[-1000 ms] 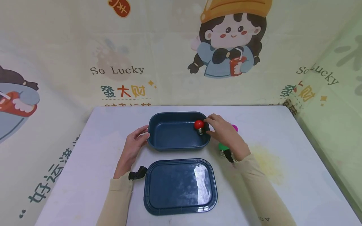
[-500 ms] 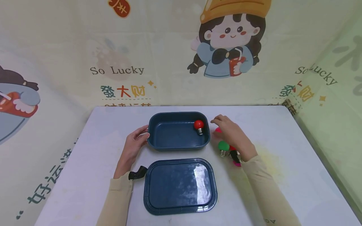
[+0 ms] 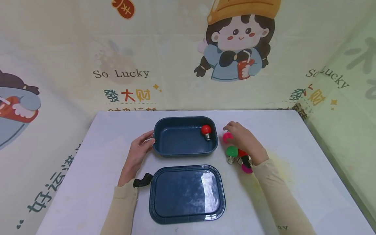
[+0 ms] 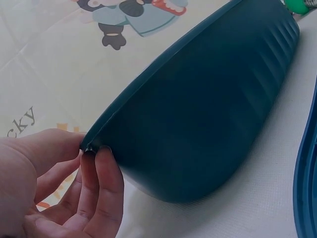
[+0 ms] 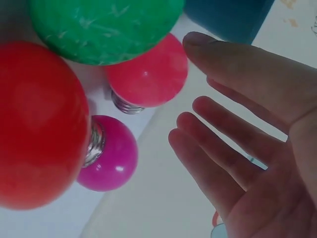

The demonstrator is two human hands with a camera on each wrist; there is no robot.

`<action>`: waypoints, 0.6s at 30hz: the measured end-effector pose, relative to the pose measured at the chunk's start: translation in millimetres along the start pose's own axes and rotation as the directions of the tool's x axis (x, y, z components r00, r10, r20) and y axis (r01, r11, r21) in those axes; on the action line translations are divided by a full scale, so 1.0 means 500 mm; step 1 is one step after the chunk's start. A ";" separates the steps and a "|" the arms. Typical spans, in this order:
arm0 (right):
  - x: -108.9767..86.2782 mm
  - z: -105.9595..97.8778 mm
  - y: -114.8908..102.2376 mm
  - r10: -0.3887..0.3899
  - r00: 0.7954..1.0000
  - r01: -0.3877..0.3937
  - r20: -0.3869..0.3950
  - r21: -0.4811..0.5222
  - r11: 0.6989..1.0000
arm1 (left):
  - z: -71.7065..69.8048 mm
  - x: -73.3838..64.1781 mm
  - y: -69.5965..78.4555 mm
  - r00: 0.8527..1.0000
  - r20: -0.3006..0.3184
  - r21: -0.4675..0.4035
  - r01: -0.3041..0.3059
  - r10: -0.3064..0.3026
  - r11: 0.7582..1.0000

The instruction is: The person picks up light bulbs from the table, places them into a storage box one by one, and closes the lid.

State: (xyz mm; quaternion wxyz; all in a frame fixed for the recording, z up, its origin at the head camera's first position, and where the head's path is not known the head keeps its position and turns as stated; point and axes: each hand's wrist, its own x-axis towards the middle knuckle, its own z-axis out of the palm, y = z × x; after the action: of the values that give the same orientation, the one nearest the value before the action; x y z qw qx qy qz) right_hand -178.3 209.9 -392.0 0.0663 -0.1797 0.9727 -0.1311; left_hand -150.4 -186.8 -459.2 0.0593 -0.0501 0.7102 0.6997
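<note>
A dark blue plastic box point(image 3: 185, 153) stands on the table, with a red light bulb point(image 3: 206, 130) lying in its right end. My left hand point(image 3: 140, 148) pinches the box's left rim, thumb on top and fingertips underneath in the left wrist view. Right of the box, my right hand point(image 3: 243, 138) hovers with loosely bent fingers and nothing between them. Its fingertips are close to a pink bulb point(image 5: 153, 74). Around it lie a green bulb point(image 3: 231, 151), another red bulb point(image 5: 39, 124) and a magenta bulb point(image 5: 111, 153). The right hand and wrist partly cover this group in the head view.
A dark blue lid point(image 3: 186, 194) lies flat on the white table point(image 3: 88, 182) in front of the box. Another magenta bulb point(image 3: 247, 168) shows beside the right wrist strap. A printed cloth point(image 3: 173, 58) hangs behind the table's far edge.
My right hand has left the box's right end and moved right, over the loose bulbs. The red bulb stays in the box. My left hand keeps its place at the rim.
</note>
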 end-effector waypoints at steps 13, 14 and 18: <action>0.014 0.011 0.013 0.009 0.999 -0.009 0.045 0.006 1.000 | -0.001 0.002 -0.001 1.000 -0.003 0.003 0.003 -0.003 1.000; 0.016 0.013 0.014 0.005 0.999 -0.006 0.046 0.005 1.000 | -0.001 0.001 -0.001 1.000 -0.003 0.005 0.001 -0.001 1.000; 0.022 0.017 0.018 -0.020 0.999 0.021 0.044 -0.010 1.000 | -0.001 0.000 -0.002 1.000 0.002 -0.006 -0.006 0.006 1.000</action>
State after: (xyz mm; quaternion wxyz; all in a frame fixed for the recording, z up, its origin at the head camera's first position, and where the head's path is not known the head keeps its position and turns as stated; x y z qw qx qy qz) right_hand -189.7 211.9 -403.6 0.0853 -0.1929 0.9698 -0.1226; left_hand -150.2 -187.4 -460.0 0.0577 -0.0473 0.7082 0.7020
